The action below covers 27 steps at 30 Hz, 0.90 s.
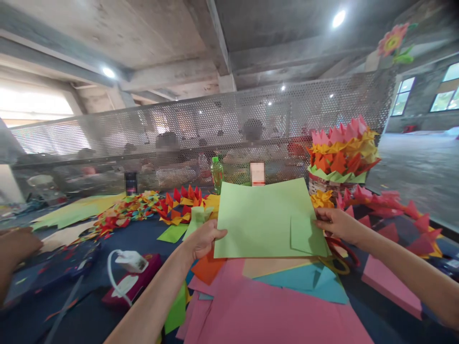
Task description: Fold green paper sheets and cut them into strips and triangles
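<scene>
A large light green sheet of paper [258, 210] is held up in front of me, tilted above the table. My left hand [205, 238] pinches its left edge, thumb on the front face. At the right edge, my right hand [335, 223] is closed on the sheet and on a smaller green paper piece [304, 234] lying against its lower right corner. Underneath are pink paper sheets [279, 310], blue paper [304, 282] and an orange piece [209, 267]. Red scissor-like handles [353, 252] show just below my right hand, partly hidden.
Folded paper pieces in several colours [342, 153] ring a basket at right. A green bottle [217, 174] stands by the perforated metal screen [193, 114]. A white charger [131, 262] sits on a magenta box [152, 267]. Another person's hand [19, 243] is at far left, near paper scraps [118, 215].
</scene>
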Each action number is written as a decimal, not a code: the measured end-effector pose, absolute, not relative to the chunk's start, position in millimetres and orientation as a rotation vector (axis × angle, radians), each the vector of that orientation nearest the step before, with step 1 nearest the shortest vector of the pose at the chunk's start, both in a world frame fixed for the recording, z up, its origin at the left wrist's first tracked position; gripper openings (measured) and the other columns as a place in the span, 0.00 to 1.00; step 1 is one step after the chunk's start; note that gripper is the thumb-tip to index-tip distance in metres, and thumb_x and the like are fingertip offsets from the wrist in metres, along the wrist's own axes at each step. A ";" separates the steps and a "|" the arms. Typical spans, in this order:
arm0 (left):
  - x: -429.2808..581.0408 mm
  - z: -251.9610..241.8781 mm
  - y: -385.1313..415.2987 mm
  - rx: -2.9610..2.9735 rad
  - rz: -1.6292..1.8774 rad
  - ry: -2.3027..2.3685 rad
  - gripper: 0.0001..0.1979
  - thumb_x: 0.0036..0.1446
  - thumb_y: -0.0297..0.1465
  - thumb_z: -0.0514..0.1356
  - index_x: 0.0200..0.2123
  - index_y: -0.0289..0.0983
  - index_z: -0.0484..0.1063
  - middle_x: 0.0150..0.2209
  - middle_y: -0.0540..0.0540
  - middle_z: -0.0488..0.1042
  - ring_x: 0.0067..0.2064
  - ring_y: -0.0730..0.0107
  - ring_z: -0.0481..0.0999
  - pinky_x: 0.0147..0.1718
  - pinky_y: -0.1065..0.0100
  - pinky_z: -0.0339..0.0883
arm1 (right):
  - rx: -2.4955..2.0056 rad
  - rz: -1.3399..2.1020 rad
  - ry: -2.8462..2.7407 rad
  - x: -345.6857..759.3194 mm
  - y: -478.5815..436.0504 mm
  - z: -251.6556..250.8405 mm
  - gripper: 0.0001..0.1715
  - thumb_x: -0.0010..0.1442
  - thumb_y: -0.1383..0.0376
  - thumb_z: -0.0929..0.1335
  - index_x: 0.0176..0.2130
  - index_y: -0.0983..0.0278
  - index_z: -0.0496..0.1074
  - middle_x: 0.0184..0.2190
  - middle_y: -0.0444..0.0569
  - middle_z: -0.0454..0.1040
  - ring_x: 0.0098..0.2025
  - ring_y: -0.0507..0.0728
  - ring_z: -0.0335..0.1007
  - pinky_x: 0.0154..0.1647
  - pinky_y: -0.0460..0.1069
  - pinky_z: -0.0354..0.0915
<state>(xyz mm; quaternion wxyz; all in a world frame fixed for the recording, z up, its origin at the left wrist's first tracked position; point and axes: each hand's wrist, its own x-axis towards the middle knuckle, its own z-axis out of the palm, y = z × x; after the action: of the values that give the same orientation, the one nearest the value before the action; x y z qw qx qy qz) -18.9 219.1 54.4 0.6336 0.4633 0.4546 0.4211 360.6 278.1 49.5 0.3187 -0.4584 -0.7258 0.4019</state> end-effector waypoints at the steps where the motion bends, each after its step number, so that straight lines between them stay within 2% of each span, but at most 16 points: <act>1: -18.3 53.6 219.5 1.052 0.973 1.047 0.21 0.36 0.31 0.72 0.37 0.31 0.78 0.37 0.37 0.81 0.40 0.51 0.80 0.42 0.58 0.71 | -1.207 1.035 -1.915 360.4 278.1 49.7 0.21 0.46 0.54 0.70 0.38 0.63 0.75 0.28 0.46 0.77 0.28 0.55 0.71 0.22 0.46 0.61; 4: -17.0 53.4 219.6 1.044 1.015 1.061 0.20 0.37 0.30 0.72 0.37 0.31 0.78 0.37 0.38 0.81 0.39 0.53 0.80 0.41 0.59 0.71 | -1.217 0.986 -1.930 360.6 278.3 48.4 0.18 0.47 0.55 0.69 0.36 0.63 0.75 0.30 0.48 0.78 0.29 0.57 0.72 0.23 0.47 0.62; 8: -15.1 54.8 219.3 1.038 1.072 1.072 0.18 0.39 0.30 0.72 0.36 0.31 0.77 0.35 0.39 0.81 0.37 0.56 0.80 0.39 0.61 0.72 | -1.249 0.919 -1.924 365.8 282.6 42.2 0.19 0.47 0.56 0.69 0.38 0.62 0.74 0.32 0.51 0.80 0.33 0.62 0.75 0.30 0.52 0.68; 11: -12.7 54.2 219.2 1.024 1.092 1.077 0.16 0.39 0.30 0.72 0.34 0.31 0.77 0.33 0.40 0.81 0.35 0.58 0.80 0.37 0.63 0.72 | -1.350 0.783 -1.860 375.3 287.6 41.0 0.19 0.45 0.57 0.70 0.39 0.61 0.73 0.31 0.52 0.80 0.33 0.65 0.75 0.31 0.55 0.69; 13: -9.8 52.4 218.6 1.015 1.095 1.076 0.15 0.38 0.30 0.72 0.33 0.32 0.77 0.31 0.41 0.81 0.34 0.59 0.80 0.35 0.64 0.71 | -1.392 0.661 -1.796 381.5 288.9 45.9 0.18 0.45 0.58 0.71 0.38 0.61 0.73 0.34 0.54 0.79 0.37 0.67 0.75 0.36 0.58 0.68; 16: -2.0 48.4 215.9 1.004 1.086 1.061 0.15 0.39 0.30 0.72 0.32 0.32 0.76 0.30 0.42 0.81 0.33 0.59 0.80 0.34 0.65 0.71 | -1.341 0.578 -1.709 380.7 283.2 60.2 0.20 0.50 0.54 0.70 0.42 0.60 0.71 0.40 0.56 0.78 0.42 0.67 0.73 0.41 0.58 0.68; 18: 5.5 45.3 212.7 0.995 1.072 1.044 0.13 0.40 0.30 0.71 0.32 0.33 0.76 0.30 0.43 0.81 0.34 0.60 0.80 0.35 0.65 0.71 | -1.240 0.647 -1.677 368.5 273.0 68.1 0.24 0.54 0.51 0.68 0.47 0.60 0.68 0.41 0.55 0.77 0.41 0.63 0.73 0.40 0.56 0.70; 21: 17.9 40.9 207.0 0.977 1.015 1.006 0.12 0.43 0.32 0.70 0.32 0.34 0.76 0.30 0.43 0.80 0.35 0.59 0.80 0.37 0.64 0.70 | -1.126 0.785 -1.671 332.8 250.3 66.3 0.27 0.53 0.48 0.69 0.46 0.61 0.68 0.30 0.48 0.75 0.32 0.58 0.72 0.32 0.52 0.70; 24: 27.2 36.4 203.1 0.963 0.945 0.966 0.14 0.45 0.33 0.70 0.35 0.33 0.76 0.32 0.41 0.80 0.37 0.58 0.80 0.38 0.63 0.71 | -1.038 1.035 -1.741 288.8 228.2 48.6 0.24 0.53 0.50 0.70 0.44 0.63 0.70 0.27 0.45 0.72 0.29 0.55 0.70 0.27 0.49 0.69; 27: 31.0 32.8 202.2 0.947 0.910 0.937 0.14 0.46 0.33 0.69 0.36 0.33 0.76 0.33 0.40 0.80 0.38 0.57 0.80 0.38 0.63 0.71 | -1.019 1.079 -1.769 255.4 217.4 29.1 0.19 0.55 0.52 0.69 0.42 0.61 0.71 0.29 0.44 0.70 0.29 0.53 0.70 0.26 0.48 0.69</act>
<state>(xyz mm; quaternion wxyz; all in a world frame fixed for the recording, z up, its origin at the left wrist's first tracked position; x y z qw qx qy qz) 31.0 202.2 32.8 0.6917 0.4238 0.4195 0.4074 255.4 217.4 29.1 0.4045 -0.4035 -0.7008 0.4273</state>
